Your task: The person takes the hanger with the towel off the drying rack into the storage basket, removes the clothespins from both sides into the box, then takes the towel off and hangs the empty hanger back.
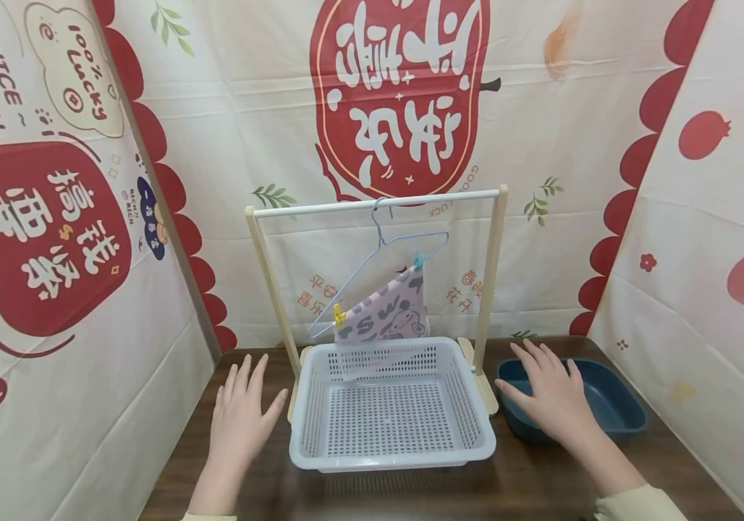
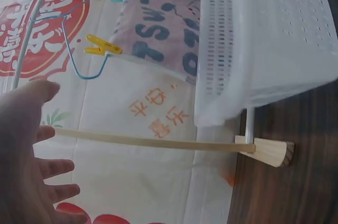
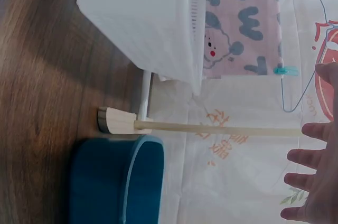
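A pink cloth (image 1: 391, 307) with grey letters hangs from a blue wire hanger (image 1: 352, 278), held by a yellow clothespin (image 1: 339, 315) and a teal clothespin (image 1: 418, 260). The hanger tilts, its left end lower, on the white bar (image 1: 320, 208) of a wooden rack (image 1: 493, 282). In front stands a white perforated basket (image 1: 393, 463), hiding the cloth's lower part. My left hand (image 1: 242, 412), fingers spread and holding nothing, is left of the basket. To its right, my right hand (image 1: 551, 394) spreads its fingers above a dark blue basin (image 1: 613, 398); it holds nothing either.
Everything stands on a dark wooden table (image 1: 261, 485). Printed fabric walls (image 1: 216, 94) close off the back and both sides. The rack's wooden foot (image 3: 119, 121) sits between the basket and the blue basin in the right wrist view.
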`<state>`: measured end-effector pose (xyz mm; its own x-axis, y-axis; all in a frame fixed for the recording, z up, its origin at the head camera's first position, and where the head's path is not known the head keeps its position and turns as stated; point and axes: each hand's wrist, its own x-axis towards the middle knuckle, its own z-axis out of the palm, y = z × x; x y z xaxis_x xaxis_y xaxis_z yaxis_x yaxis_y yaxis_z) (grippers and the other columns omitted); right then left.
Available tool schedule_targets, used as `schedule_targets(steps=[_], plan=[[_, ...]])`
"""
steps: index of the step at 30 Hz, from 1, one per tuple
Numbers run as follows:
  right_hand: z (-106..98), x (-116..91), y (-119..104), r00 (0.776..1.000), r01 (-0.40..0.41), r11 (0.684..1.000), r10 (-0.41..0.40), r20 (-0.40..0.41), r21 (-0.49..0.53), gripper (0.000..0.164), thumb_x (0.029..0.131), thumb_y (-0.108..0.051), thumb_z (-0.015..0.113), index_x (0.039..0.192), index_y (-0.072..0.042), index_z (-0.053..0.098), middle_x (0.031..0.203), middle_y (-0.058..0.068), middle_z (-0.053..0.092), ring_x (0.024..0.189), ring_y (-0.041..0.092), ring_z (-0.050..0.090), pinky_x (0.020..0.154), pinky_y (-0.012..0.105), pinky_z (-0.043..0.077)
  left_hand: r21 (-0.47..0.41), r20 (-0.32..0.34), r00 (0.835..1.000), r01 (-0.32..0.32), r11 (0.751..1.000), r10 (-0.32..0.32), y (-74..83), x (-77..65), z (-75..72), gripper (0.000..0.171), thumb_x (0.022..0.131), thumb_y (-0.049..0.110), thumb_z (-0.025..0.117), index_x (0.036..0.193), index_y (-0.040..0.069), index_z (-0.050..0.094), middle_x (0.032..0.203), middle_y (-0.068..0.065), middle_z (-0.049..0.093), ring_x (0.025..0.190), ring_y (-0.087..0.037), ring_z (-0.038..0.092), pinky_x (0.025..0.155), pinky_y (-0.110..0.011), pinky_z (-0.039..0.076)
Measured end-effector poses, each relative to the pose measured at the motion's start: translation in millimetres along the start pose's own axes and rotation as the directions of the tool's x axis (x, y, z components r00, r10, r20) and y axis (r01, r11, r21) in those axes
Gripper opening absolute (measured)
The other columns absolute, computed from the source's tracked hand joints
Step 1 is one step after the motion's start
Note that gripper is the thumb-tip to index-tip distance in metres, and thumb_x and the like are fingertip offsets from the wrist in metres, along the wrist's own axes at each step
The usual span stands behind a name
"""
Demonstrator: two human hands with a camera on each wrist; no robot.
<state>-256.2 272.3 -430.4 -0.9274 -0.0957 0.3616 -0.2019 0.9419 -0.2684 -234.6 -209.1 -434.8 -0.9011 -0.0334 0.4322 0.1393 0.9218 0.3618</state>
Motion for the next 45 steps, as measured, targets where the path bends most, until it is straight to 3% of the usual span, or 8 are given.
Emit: schedule_targets(steps=[6, 13, 17, 25, 35, 39, 45], plan=[[-1, 6, -7, 0.999, 0.012, 0.999, -0.010, -0.054, 0.046, 0.074, 0.088, -0.054, 0.063, 0.139, -0.003, 0.046, 0.141, 0.029, 0.043, 0.129, 0.047, 0.034, 0.099, 0.073, 0.020, -0.158, -0.056, 0.998, -0.022, 0.987, 0.013, 10.8, 13.1, -3.7, 0.060, 0.094, 0.033, 0.062, 0.145, 0.008, 0.041, 0.145, -0.019, 0.042, 0.132, -0.042, 0.038, 0.103, -0.061, 0.031], [8, 4, -15, 0.999, 0.016, 0.992, -0.009, -0.053, 0.129, 0.062, 0.093, -0.045, 0.061, 0.135, -0.001, 0.051, 0.136, 0.026, 0.050, 0.126, 0.045, 0.042, 0.097, 0.070, 0.028, -0.322, 0.032, 0.999, 0.040, 0.946, -0.032, 23.1, 26.0, -4.9, 0.052, 0.096, 0.027, 0.060, 0.142, 0.009, 0.044, 0.138, -0.017, 0.051, 0.127, -0.038, 0.046, 0.099, -0.060, 0.037], [13, 4, -19, 1.000, 0.001, 0.988, 0.003, -0.025, 0.155, 0.061, 0.096, -0.047, 0.057, 0.134, 0.000, 0.052, 0.133, 0.026, 0.052, 0.124, 0.045, 0.044, 0.097, 0.069, 0.030, -0.363, 0.109, 0.992, 0.101, 0.926, -0.065, 29.6, 36.4, -3.1, 0.052, 0.097, 0.031, 0.059, 0.142, 0.010, 0.044, 0.136, -0.015, 0.053, 0.125, -0.035, 0.049, 0.098, -0.058, 0.040], [11, 6, -25, 0.997, -0.071, 0.976, 0.061, 0.052, 0.207, 0.063, 0.097, -0.052, 0.051, 0.133, 0.000, 0.053, 0.132, 0.027, 0.053, 0.123, 0.046, 0.044, 0.097, 0.069, 0.030, -0.434, 0.196, 0.979, 0.138, 0.890, -0.056, 46.3, 63.6, 3.4, 0.049, 0.098, 0.030, 0.056, 0.141, 0.010, 0.045, 0.136, -0.016, 0.053, 0.124, -0.035, 0.051, 0.097, -0.058, 0.040], [11, 12, -29, 0.993, -0.094, 0.953, 0.069, 0.093, 0.289, 0.054, 0.099, -0.045, 0.053, 0.130, -0.001, 0.057, 0.129, 0.025, 0.056, 0.119, 0.044, 0.049, 0.093, 0.066, 0.038, -0.492, 0.237, 0.969, 0.179, 0.852, -0.067, 61.5, 90.0, 15.7, 0.047, 0.100, 0.027, 0.053, 0.142, 0.009, 0.044, 0.130, -0.017, 0.058, 0.117, -0.035, 0.057, 0.091, -0.052, 0.048], [12, 14, -32, 0.988, -0.114, 0.947, 0.077, 0.135, 0.299, 0.052, 0.100, -0.042, 0.053, 0.130, 0.000, 0.056, 0.129, 0.025, 0.055, 0.120, 0.045, 0.049, 0.094, 0.066, 0.038, -0.505, 0.253, 0.964, 0.202, 0.839, -0.079, 67.0, 98.6, 19.0, 0.046, 0.101, 0.026, 0.051, 0.143, 0.007, 0.044, 0.124, -0.017, 0.061, 0.107, -0.031, 0.062, 0.089, -0.050, 0.048], [13, 17, -36, 0.981, -0.140, 0.938, 0.087, 0.176, 0.316, 0.048, 0.100, -0.036, 0.054, 0.130, 0.001, 0.055, 0.126, 0.025, 0.058, 0.118, 0.043, 0.051, 0.093, 0.064, 0.040, -0.492, 0.254, 0.965, 0.188, 0.850, -0.067, 71.9, 110.2, 23.2, 0.036, 0.103, 0.032, 0.048, 0.127, 0.007, 0.056, 0.112, -0.016, 0.066, 0.083, -0.020, 0.065, 0.075, -0.043, 0.048]])
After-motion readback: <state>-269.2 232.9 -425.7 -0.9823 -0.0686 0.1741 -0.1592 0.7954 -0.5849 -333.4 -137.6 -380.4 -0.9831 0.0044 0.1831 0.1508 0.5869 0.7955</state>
